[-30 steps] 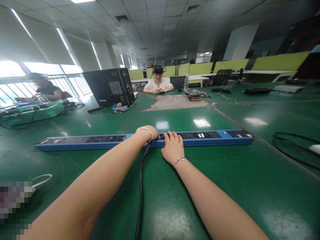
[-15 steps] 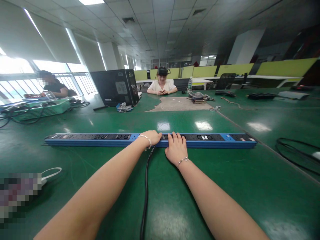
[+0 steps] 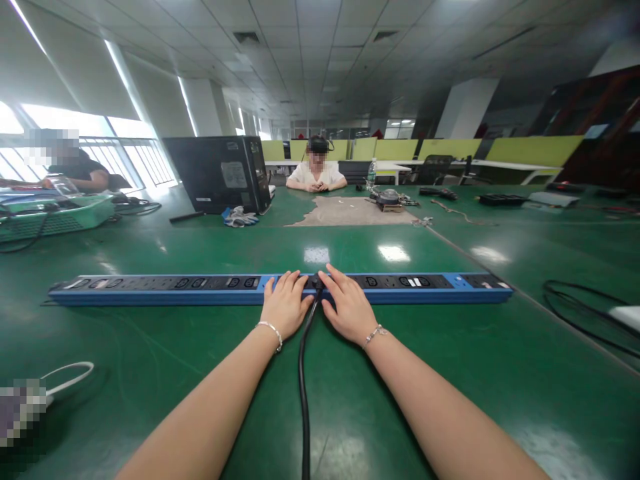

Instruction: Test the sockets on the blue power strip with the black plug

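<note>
A long blue and black power strip (image 3: 150,290) lies crosswise on the green table (image 3: 150,360). Near its middle a black plug (image 3: 317,283) sits in the strip, and its black cable (image 3: 303,373) runs down toward the bottom edge of the view. Just left of the plug, my left hand (image 3: 285,305) rests on the strip with fingers spread. On the plug's right side, my right hand (image 3: 349,304) lies over the strip, fingers apart, its index finger close to the plug.
At the back left are a black computer case (image 3: 220,173), gloves (image 3: 240,217) and a green basket (image 3: 75,217). A person (image 3: 317,170) sits across the table, another (image 3: 75,163) at far left. Black cables (image 3: 575,307) lie at right.
My left hand has moved left off the plug area and spread its fingers on the strip. The plug now shows between both hands. The view has shifted slightly.
</note>
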The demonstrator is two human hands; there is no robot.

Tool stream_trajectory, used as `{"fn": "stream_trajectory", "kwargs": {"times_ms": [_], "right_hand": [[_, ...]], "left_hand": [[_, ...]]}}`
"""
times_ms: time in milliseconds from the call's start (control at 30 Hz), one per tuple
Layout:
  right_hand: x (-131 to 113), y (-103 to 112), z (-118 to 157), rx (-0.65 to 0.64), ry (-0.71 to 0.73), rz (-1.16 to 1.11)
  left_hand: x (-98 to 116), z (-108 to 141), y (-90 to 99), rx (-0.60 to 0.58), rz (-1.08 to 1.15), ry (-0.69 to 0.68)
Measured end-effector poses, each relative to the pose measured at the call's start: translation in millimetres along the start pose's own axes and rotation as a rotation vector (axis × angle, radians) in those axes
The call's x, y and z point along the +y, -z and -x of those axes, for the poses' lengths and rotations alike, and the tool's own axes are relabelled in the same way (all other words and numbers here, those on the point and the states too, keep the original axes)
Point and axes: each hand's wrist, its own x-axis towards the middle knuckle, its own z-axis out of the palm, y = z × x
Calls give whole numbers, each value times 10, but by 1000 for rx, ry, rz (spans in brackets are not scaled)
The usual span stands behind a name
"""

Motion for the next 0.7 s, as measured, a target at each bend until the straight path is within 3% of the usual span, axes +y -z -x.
{"fn": "stream_trajectory", "kwargs": {"times_ms": [233,433,700], "right_hand": [[-124,-150,-216,89,-126,55],[-242,-169,-315,63,-175,231],[-153,-220,-268,96,-179,106]], "left_hand": [[16,-7,-28,40,34,23],[8,3,-16,23,51,18],[15,2,-37,27,45,35]]}}
